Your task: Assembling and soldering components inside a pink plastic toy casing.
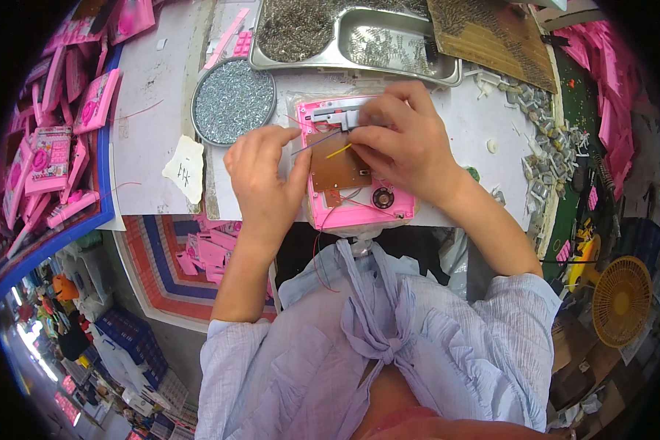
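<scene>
A pink plastic toy housing (359, 216) lies open at the table's front edge, in front of me. Inside it are a brown circuit board (336, 167), a small round black speaker (383, 196) and thin red wires. At the housing's far end sits a grey plastic mechanism (339, 117). My right hand (411, 139) has its fingers closed around the right end of that mechanism. A yellow wire (338, 151) and a dark blue wire (317, 142) cross the board. My left hand (264, 172) is beside the housing's left edge, thumb and fingers apart around the dark wire's free end.
A round dish (233, 101) of small screws stands left, behind it a metal tray (337, 59) with springs and small metal parts. Cardboard (495, 40) holds more springs. Grey-white parts (539, 147) lie right. Pink housings (48, 161) fill a blue-edged bin left; a yellow fan (622, 301) stands right.
</scene>
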Available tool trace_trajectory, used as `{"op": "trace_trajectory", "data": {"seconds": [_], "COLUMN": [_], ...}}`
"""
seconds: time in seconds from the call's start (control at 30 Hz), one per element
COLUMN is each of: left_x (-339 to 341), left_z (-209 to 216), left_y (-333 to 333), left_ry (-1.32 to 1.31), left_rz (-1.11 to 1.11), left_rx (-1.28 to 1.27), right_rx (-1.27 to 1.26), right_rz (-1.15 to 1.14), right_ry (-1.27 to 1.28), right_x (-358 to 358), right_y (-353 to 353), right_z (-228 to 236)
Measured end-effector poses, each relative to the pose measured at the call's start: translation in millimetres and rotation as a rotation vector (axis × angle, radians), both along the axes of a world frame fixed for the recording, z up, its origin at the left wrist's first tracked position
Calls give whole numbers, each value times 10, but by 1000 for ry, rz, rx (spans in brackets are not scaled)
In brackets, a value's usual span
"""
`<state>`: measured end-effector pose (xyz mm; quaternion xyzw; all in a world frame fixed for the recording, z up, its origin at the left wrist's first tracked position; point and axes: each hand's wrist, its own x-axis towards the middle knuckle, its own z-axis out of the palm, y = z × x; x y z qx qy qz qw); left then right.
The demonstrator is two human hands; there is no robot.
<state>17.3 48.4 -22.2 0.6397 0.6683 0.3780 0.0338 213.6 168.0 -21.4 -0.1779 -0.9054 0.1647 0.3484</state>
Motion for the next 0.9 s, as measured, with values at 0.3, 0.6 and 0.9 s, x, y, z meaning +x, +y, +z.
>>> {"op": "trace_trajectory", "data": {"seconds": [0.3,0.6,0.9], "left_x": [421,454,491], "left_z": [89,100,164], "left_y": [272,439,402], "left_ry": [-248,-307,-255], "left_rz": [-329,-353,-343], "left_rx": [-39,-161,-145], "right_rx": [-404,-327,-755], "right_rz": [-117,-206,-958], "right_ry": [191,130,1032], "right_x": [265,578,3105], "right_y": [-102,-112,-455], "right_z": [-128,-51,120]}}
